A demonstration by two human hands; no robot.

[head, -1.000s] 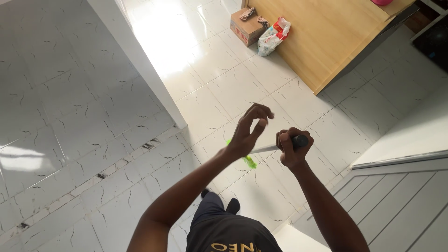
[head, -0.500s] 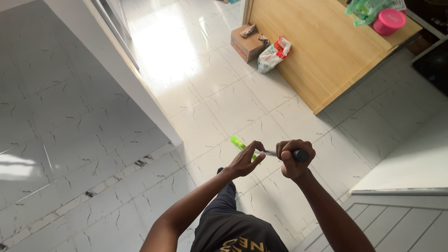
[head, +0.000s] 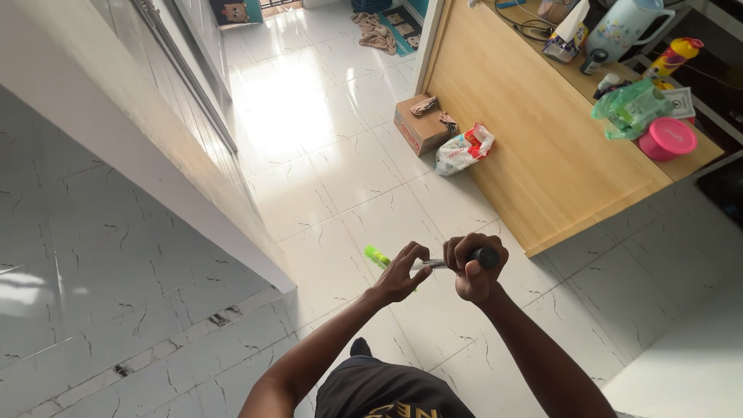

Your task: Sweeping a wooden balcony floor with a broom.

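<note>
Together, two hands [head: 437,271], one mop handle [head: 433,264]

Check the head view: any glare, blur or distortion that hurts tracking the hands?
Head view: strong glare on the floor tiles near the doorway; wide-angle bending at the wall edges; both hands, left hand and right hand, on the mop handle, are sharp and evenly lit.

A slim silver mop handle [head: 433,264] with black end cap, tilted down toward its bright-green head [head: 377,256].
</note>
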